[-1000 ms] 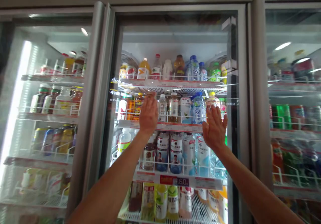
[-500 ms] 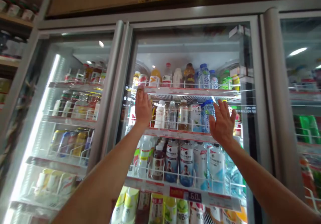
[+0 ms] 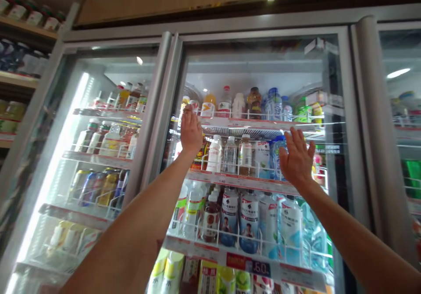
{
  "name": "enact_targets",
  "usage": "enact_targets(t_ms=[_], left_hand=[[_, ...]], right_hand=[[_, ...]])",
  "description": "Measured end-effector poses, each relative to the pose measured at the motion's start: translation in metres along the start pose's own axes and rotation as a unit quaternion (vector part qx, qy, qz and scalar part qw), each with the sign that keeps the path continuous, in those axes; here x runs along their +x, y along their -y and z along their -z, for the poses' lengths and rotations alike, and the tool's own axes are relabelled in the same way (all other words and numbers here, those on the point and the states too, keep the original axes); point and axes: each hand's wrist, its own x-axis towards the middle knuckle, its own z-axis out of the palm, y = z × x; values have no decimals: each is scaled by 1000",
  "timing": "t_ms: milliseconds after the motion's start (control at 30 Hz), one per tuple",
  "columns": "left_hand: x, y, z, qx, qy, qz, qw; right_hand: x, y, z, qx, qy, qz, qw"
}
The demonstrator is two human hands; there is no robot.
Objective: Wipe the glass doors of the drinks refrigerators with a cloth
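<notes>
Both arms reach up toward the middle glass door [image 3: 256, 48] of a drinks fridge. My left hand [image 3: 191, 131] is raised near the door's left side, empty, its fingers stretched upward. On the right, my right hand [image 3: 297, 158] has its fingers spread and also holds nothing. Whether either palm touches the glass I cannot tell. Behind the door, an orange juice bottle [image 3: 208, 105] and a red-capped bottle [image 3: 224, 102] stand on the top shelf. Below them are a white bottle [image 3: 214, 153] and several blue-labelled bottles [image 3: 249, 224].
A metal door handle post [image 3: 156, 105] separates the left fridge door [image 3: 108, 79] from the middle one. Another thick post [image 3: 370, 123] stands at the right. Wooden shelves [image 3: 19, 79] with jars run along the far left. An electronic price tag [image 3: 259, 267] is on the lower shelf edge.
The whole view has shifted slightly, so the fridge appears a little further right and lower. My hands keep nearly the same raised pose, the right fingers still spread.
</notes>
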Motion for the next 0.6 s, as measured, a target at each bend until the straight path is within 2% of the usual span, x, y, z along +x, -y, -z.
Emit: enact_targets(t_ms=[33,67,167,233,300,400,433,467,500,600], left_hand=[[-1,-6,-3,-1,-8,11,1000],[-5,-20,-8,-9,-5,-5,1000],[-21,-83,-30,-42,59,-149,986],[-25,-110,-38,-41,101,-202,973],[-19,-110,-38,-36,119,-204,971],[-1,-89,-34,-25,78,-113,990],[2,-89,-35,-22,63,-85,994],[2,-95,-38,-22,58,-78,995],[-1,-108,-42,-26,66,-98,993],[-23,-165,-55,-52,123,-245,960]], right_hand=[[2,-1,2,-2,-4,-3,1000],[4,-1,3,-3,-6,-4,1000],[8,0,4,-3,-4,-2,1000],[9,-3,4,-6,1,-4,1000],[7,-12,4,-14,7,-15,1000],[1,-31,10,-29,13,-42,999],[0,-36,13,-33,13,-49,998],[-1,-41,16,-36,12,-51,998],[-2,-44,19,-38,10,-51,998],[-1,-49,27,-34,-4,-41,999]])
